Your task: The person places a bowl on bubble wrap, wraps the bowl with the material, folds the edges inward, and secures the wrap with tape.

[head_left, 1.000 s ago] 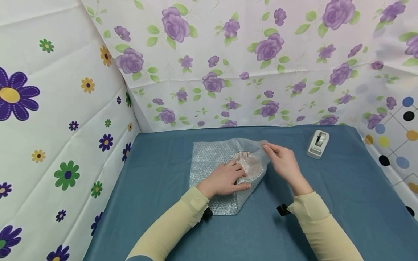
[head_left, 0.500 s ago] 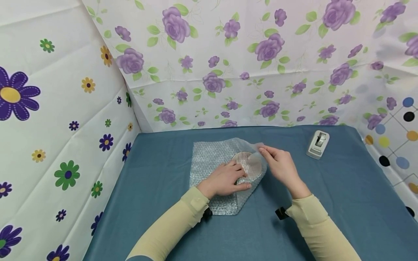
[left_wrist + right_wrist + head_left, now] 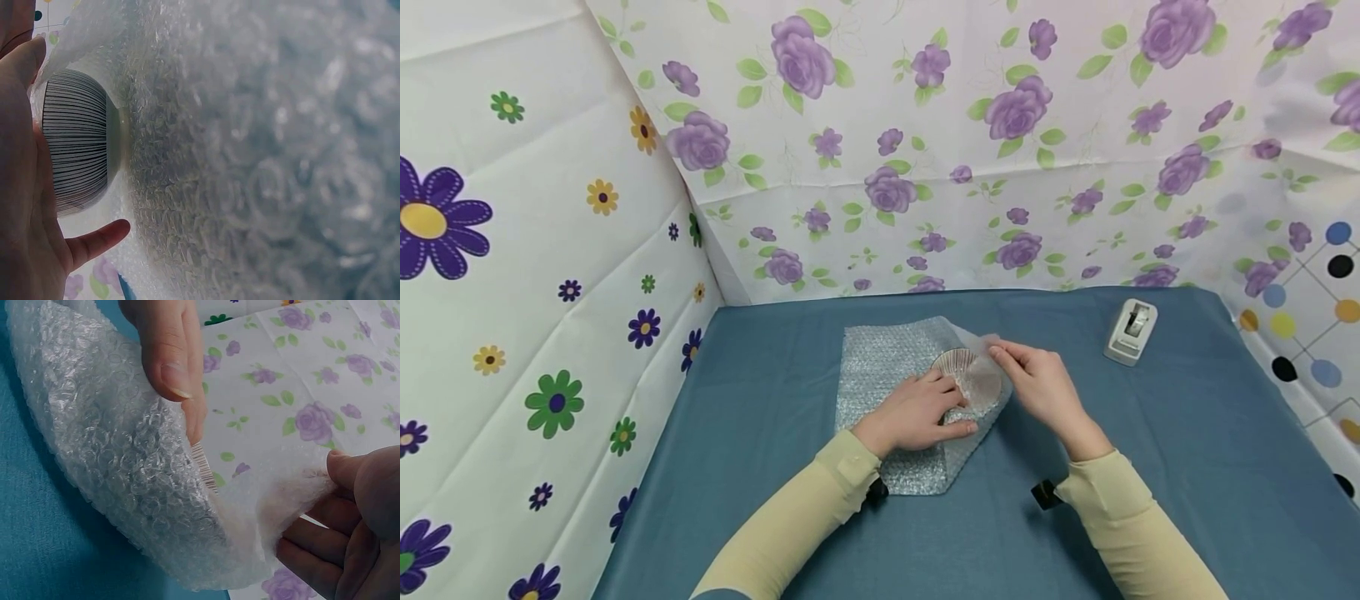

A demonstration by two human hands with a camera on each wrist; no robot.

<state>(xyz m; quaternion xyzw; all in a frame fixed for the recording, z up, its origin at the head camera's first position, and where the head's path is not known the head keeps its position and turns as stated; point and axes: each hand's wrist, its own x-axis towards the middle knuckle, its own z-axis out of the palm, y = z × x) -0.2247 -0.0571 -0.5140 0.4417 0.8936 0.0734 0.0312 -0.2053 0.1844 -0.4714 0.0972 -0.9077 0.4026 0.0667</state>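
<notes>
A white bowl (image 3: 956,361) with thin dark stripes stands on a sheet of bubble wrap (image 3: 880,358); the stripes on its side (image 3: 78,134) show clearly in the left wrist view. My left hand (image 3: 917,411) rests over the bowl, thumb stretched out and fingers hiding part of it. On the far right side, my right hand (image 3: 1041,383) pinches a corner of the wrap between thumb and fingers. That corner is lifted and pulled over the bowl's right part, as the right wrist view shows with the held edge (image 3: 294,494).
A white tape dispenser (image 3: 1131,332) lies at the back right of the blue-covered table (image 3: 760,400). Flowered cloth (image 3: 880,150) hangs behind and on the left side. A small black item (image 3: 1047,494) sits by the right cuff.
My right hand has moved a little to the left, drawing the corner of bubble wrap further over the bowl. The left hand has stayed in place.
</notes>
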